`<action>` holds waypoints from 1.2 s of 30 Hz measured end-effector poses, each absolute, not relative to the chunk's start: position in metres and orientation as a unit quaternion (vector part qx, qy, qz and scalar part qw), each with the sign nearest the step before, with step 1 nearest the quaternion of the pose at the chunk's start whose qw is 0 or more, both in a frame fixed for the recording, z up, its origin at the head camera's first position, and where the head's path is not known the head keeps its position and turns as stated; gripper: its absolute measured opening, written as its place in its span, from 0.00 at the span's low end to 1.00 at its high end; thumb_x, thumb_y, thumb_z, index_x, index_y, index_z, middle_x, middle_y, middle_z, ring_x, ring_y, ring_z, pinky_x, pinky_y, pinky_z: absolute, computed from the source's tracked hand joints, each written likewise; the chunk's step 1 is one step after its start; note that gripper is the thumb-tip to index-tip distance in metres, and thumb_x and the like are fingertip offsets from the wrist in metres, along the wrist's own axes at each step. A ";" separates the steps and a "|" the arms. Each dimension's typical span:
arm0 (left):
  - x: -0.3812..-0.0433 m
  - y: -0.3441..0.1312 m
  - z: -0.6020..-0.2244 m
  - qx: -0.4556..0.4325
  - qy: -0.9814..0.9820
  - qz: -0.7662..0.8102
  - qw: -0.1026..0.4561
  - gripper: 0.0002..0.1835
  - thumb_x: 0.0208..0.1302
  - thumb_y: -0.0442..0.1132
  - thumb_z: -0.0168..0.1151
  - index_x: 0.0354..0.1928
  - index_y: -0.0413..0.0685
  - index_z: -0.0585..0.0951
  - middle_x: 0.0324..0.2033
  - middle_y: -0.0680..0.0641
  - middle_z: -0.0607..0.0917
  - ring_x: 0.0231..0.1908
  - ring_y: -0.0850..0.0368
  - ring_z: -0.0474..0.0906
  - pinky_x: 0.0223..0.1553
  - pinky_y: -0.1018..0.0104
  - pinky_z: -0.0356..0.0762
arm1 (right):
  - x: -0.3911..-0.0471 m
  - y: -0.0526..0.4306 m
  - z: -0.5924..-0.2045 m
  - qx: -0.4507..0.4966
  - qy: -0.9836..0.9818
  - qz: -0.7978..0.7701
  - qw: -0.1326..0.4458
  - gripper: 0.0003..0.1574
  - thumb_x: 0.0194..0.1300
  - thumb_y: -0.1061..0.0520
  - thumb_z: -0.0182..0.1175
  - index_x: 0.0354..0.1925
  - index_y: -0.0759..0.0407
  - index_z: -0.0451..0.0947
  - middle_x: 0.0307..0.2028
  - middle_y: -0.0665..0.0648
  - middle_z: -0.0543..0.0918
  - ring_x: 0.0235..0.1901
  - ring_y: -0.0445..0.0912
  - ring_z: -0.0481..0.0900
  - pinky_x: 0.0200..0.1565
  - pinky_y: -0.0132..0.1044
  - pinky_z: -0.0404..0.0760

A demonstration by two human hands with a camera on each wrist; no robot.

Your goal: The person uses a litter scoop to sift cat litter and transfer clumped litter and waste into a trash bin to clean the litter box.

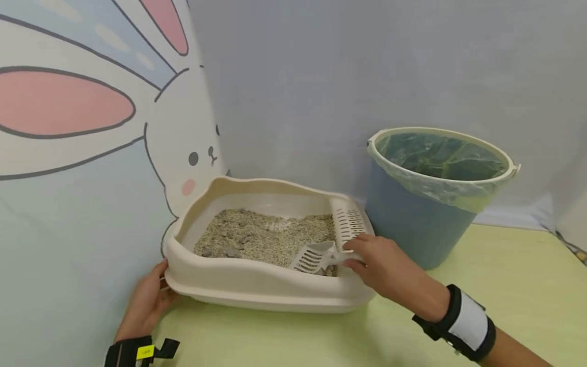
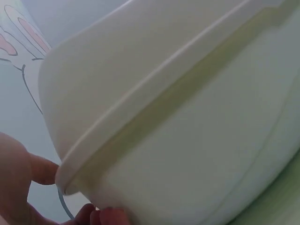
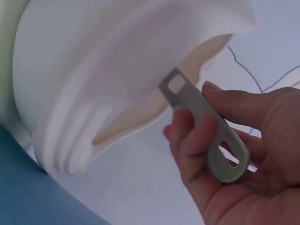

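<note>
A cream litter box [image 1: 270, 285] stands on the table, with grey-brown cat litter [image 1: 261, 237] and a few darker clumps inside. At its front left corner my left hand [image 1: 149, 300] grips the outer rim. In the left wrist view the thumb lies against the rim's edge, with curled fingertips [image 2: 112, 216] below it. My right hand [image 1: 390, 265] holds a pale slotted litter scoop [image 1: 314, 257] by its handle. The scoop's head overlaps the litter at the front right of the box. In the right wrist view, fingers wrap round the handle [image 3: 194, 103].
A blue bucket [image 1: 412, 219] lined with a clear plastic bag [image 1: 449, 188] stands behind the box's right end. A slotted panel [image 1: 349, 221] forms that end of the box. A wall with a rabbit drawing [image 1: 183, 148] rises close on the left. The table [image 1: 513, 285] is light green.
</note>
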State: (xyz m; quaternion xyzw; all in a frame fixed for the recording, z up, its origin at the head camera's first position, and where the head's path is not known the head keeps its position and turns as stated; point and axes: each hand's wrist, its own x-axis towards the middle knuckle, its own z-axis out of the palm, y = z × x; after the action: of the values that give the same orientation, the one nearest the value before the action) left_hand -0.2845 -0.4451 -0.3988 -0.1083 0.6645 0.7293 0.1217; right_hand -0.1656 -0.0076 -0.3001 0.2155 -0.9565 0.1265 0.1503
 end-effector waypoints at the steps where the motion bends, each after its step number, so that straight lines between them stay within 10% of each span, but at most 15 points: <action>1: -0.283 -0.447 -0.401 -0.105 0.660 0.732 0.131 0.31 0.69 0.63 0.42 0.61 0.47 0.62 0.37 0.49 0.73 0.31 0.58 0.75 0.33 0.65 0.78 | -0.166 -0.006 -0.293 0.215 -0.963 0.112 0.121 0.15 0.56 0.60 0.67 0.44 0.58 0.80 0.35 0.52 0.82 0.30 0.43 0.79 0.28 0.39 0.79; 7: -0.273 -0.452 -0.409 -0.089 0.614 0.774 0.130 0.34 0.68 0.62 0.45 0.70 0.57 0.56 0.35 0.50 0.75 0.29 0.56 0.78 0.30 0.67 0.81 | -0.172 0.000 -0.261 0.288 -0.957 -0.012 0.032 0.05 0.60 0.64 0.59 0.37 0.60 0.75 0.21 0.49 0.74 0.18 0.41 0.70 0.18 0.36 0.72; 14: -0.269 -0.448 -0.418 -0.070 0.514 0.851 0.080 0.15 0.68 0.53 0.54 0.36 0.50 0.78 0.20 0.53 0.75 0.18 0.59 0.74 0.18 0.71 0.75 | -0.186 0.011 -0.240 0.256 -0.963 -0.055 0.071 0.17 0.61 0.52 0.61 0.18 0.46 0.69 0.11 0.45 0.65 0.12 0.40 0.62 0.14 0.36 0.62; 19: -0.268 -0.441 -0.419 -0.077 0.515 0.851 0.071 0.14 0.70 0.53 0.51 0.37 0.51 0.76 0.20 0.54 0.71 0.18 0.60 0.70 0.18 0.70 0.71 | -0.197 0.019 -0.223 0.237 -0.966 -0.078 0.073 0.21 0.55 0.42 0.67 0.15 0.45 0.69 0.10 0.44 0.62 0.11 0.39 0.60 0.14 0.35 0.59; 30: -0.272 -0.433 -0.417 -0.108 0.552 0.825 0.058 0.16 0.68 0.56 0.53 0.41 0.51 0.76 0.21 0.54 0.72 0.19 0.60 0.72 0.18 0.71 0.72 | -0.229 -0.011 -0.179 0.254 -0.954 -0.148 -0.061 0.25 0.54 0.57 0.64 0.11 0.47 0.62 0.11 0.45 0.57 0.11 0.39 0.54 0.15 0.34 0.54; 36: -0.275 -0.432 -0.417 -0.108 0.548 0.827 0.055 0.16 0.67 0.56 0.53 0.41 0.51 0.76 0.21 0.54 0.72 0.19 0.60 0.72 0.17 0.71 0.72 | -0.253 -0.053 -0.158 0.213 -0.943 -0.231 -0.111 0.11 0.47 0.61 0.62 0.21 0.53 0.68 0.17 0.48 0.66 0.15 0.41 0.60 0.14 0.34 0.60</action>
State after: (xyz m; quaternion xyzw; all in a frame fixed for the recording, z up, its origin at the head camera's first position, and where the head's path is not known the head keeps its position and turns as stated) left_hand -0.2752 -0.4324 -0.4174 -0.1079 0.5483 0.8275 0.0555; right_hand -0.2533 -0.0534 -0.1583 0.2128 -0.9429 -0.2310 -0.1111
